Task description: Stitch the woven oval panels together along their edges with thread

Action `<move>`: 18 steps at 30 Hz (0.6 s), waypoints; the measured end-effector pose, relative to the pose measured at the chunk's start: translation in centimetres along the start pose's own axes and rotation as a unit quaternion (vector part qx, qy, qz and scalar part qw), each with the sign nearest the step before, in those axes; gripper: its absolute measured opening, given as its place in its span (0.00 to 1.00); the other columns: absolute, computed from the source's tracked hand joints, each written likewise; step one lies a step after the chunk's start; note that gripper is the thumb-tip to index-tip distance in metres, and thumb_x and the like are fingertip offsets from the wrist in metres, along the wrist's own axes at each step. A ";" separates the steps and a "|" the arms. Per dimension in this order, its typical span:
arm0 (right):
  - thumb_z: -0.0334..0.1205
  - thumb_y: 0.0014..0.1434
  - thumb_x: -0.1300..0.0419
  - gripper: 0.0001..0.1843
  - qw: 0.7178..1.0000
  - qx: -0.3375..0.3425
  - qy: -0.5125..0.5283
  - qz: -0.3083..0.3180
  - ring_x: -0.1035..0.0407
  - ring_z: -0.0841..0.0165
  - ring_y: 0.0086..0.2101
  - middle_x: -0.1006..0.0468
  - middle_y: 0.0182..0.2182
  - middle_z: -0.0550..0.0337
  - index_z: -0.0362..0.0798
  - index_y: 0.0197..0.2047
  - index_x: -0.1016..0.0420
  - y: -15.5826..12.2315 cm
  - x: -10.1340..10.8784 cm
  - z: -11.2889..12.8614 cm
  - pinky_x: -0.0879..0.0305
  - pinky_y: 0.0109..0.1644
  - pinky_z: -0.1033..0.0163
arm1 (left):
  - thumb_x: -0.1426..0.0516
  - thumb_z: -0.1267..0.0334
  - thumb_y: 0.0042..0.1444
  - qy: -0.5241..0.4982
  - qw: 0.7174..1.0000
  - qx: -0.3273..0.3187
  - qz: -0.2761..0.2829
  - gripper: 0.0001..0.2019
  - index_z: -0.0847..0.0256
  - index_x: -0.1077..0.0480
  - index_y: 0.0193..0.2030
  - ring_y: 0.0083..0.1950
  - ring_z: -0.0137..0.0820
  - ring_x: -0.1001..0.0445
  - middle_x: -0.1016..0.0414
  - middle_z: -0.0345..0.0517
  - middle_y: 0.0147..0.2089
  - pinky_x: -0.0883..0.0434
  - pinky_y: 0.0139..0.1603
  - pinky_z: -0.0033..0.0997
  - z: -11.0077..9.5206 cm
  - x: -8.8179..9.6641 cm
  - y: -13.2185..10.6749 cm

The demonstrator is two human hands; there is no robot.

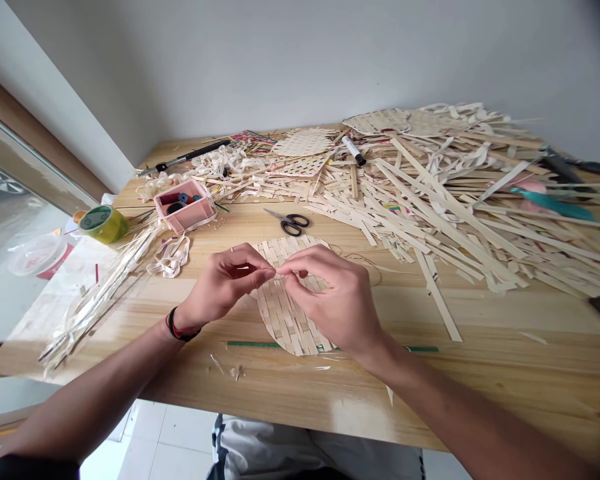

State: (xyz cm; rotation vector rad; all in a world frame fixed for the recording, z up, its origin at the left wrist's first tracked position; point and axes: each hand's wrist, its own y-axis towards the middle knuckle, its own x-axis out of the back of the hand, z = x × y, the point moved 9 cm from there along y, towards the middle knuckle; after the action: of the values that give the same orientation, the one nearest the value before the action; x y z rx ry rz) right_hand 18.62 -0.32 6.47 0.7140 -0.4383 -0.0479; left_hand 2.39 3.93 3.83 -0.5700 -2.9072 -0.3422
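My left hand point(219, 285) and my right hand point(336, 293) meet fingertip to fingertip, each with thumb and index finger pinched. What sits between the fingertips is too small to make out. Below them a rounded piece woven from pale flat strips point(291, 323) lies on the wooden table point(190, 373), partly covered by my right hand. A thin brown thread point(375, 264) curls out on the table just right of that hand. Black-handled scissors point(291, 224) lie a little beyond the woven piece. A narrow green strip point(254, 345) runs beneath its near edge.
A big heap of loose pale strips point(445, 207) fills the back right, with a marker point(353, 151) and other woven pieces point(304, 142) on it. To the left are a pink basket point(193, 217), a roll of tape point(103, 224) and a bundle of strips point(105, 287).
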 end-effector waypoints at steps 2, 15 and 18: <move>0.25 0.65 0.38 0.13 1.000 -0.005 -0.007 0.001 0.18 0.62 0.38 0.13 0.36 0.58 0.53 0.38 0.17 0.0 -0.1 -0.1 0.21 0.45 0.56 | 0.28 0.54 0.63 0.024 1.000 -0.012 -0.006 0.11 0.60 0.14 0.37 0.30 0.26 0.28 0.23 0.44 0.33 0.30 0.31 0.28 -0.3 0.0 0.0; 0.37 0.64 0.32 0.08 0.980 -0.146 0.111 0.079 0.24 0.64 0.38 0.15 0.43 0.56 0.51 0.47 0.17 -0.4 -1.5 -3.5 0.24 0.48 0.54 | 0.28 0.53 0.63 0.027 0.998 -0.032 -0.042 0.11 0.59 0.15 0.36 0.32 0.27 0.27 0.21 0.44 0.32 0.29 0.34 0.29 -0.7 0.8 -0.2; 0.39 0.66 0.32 0.04 0.973 -0.159 0.142 0.085 0.22 0.63 0.40 0.15 0.41 0.56 0.51 0.44 0.17 -0.5 -1.8 -3.8 0.23 0.48 0.54 | 0.28 0.54 0.63 0.018 0.998 -0.036 -0.041 0.11 0.59 0.15 0.36 0.31 0.27 0.27 0.22 0.43 0.32 0.29 0.34 0.29 -0.8 0.8 -0.2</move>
State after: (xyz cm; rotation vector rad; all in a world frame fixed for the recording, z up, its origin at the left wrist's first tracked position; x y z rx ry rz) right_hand 18.59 2.02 2.90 0.3572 -0.2087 0.1410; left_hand 1.65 3.81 4.74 -0.4509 -2.8992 -0.4643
